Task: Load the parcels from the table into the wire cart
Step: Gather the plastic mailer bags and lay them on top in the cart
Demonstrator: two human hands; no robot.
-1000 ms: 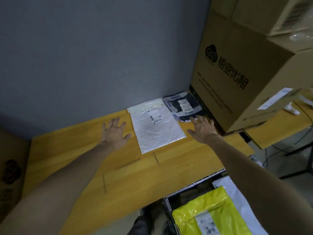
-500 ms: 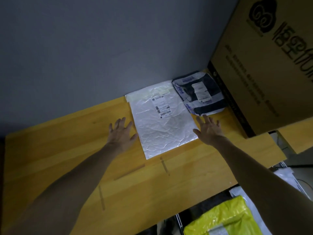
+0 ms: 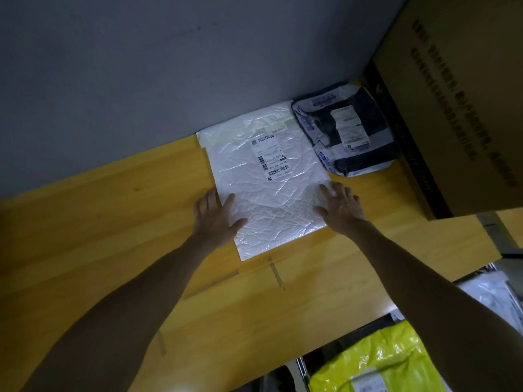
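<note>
A flat white parcel [image 3: 266, 179] with a barcode label lies on the yellow wooden table [image 3: 99, 250] against the grey wall. My left hand [image 3: 216, 217] rests with spread fingers on its left edge. On the parcel's right edge lies my right hand [image 3: 341, 206], fingers straight. Beside the white parcel, to its right, lies a dark blue and white parcel [image 3: 346, 131]. The wire cart [image 3: 301, 369] shows at the bottom right, holding a yellow parcel [image 3: 376, 360] and a white one [image 3: 492, 292].
A large cardboard box [image 3: 458, 94] stands on the table at the right, close to the dark parcel. The grey wall [image 3: 169, 66] bounds the table's far side. Tape marks cross the table near the white parcel.
Both hands have moved inward and onto the white parcel's two sides. The view has shifted closer to the table.
</note>
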